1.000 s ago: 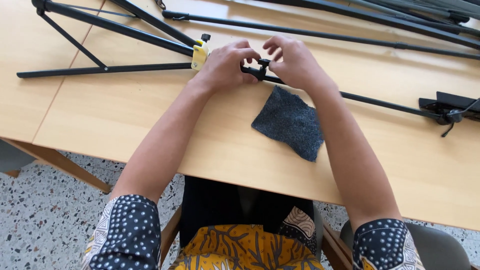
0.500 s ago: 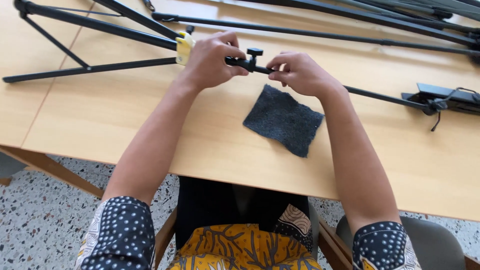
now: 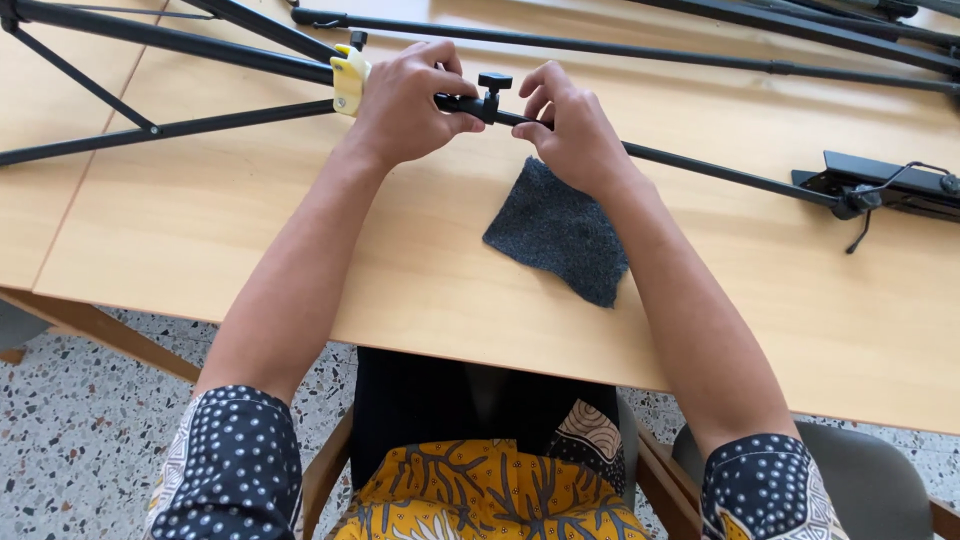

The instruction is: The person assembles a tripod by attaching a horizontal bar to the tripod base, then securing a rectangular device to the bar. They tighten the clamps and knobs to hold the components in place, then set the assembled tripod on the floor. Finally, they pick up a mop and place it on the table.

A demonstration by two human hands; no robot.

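I see the left hand (image 3: 405,105) closed around the thin black metal stand pole (image 3: 700,165) lying across the light wooden table (image 3: 200,230), beside its small black clamp knob (image 3: 493,85), while the right hand (image 3: 570,125) pinches the pole above the dark grey felt cloth square (image 3: 560,232).

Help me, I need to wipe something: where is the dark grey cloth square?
In the head view, the dark grey cloth square lies flat on the wooden table, just below the right hand and the black metal stand tube.

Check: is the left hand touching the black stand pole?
Touching. The head view shows the left hand wrapped around the black stand pole beside its clamp knob.
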